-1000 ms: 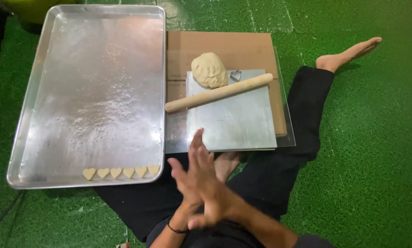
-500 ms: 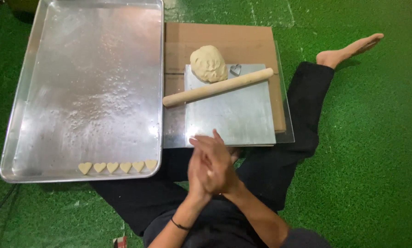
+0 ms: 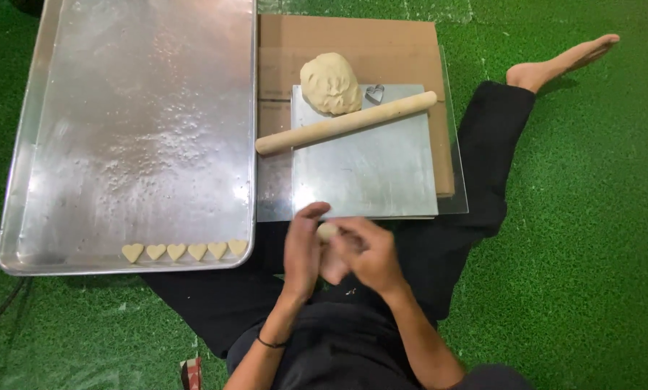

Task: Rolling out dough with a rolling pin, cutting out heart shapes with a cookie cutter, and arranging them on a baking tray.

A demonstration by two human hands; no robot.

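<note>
- Our left hand (image 3: 303,249) and right hand (image 3: 367,253) are brought together over our lap, just off the near edge of the steel slab (image 3: 367,162), with a small piece of dough (image 3: 327,231) between them.
- Both hands are half curled around that piece, the left palm turned against it and the right fingers cupping it from the other side; only its pale top shows between the thumbs.
- We judge the piece light, soft and a little tacky: it will dent under any hard pinch, so it is best held loosely between the palms rather than by fingertips.
- The slab lies on a clear sheet (image 3: 454,180) over a brown board (image 3: 353,36), all on the green floor (image 3: 591,217).
- At the slab's far left corner sits the big dough lump (image 3: 330,83), with a small heart-shaped cutter (image 3: 374,94) just beside it.
- A wooden rolling pin (image 3: 345,123) lies slantwise across the slab's far part, its left end overhanging the slab's left edge.
- To the left, a large metal tray (image 3: 28,159) carries a row of heart-shaped dough cut-outs (image 3: 185,250) along its near edge, toward the near right corner.
</note>
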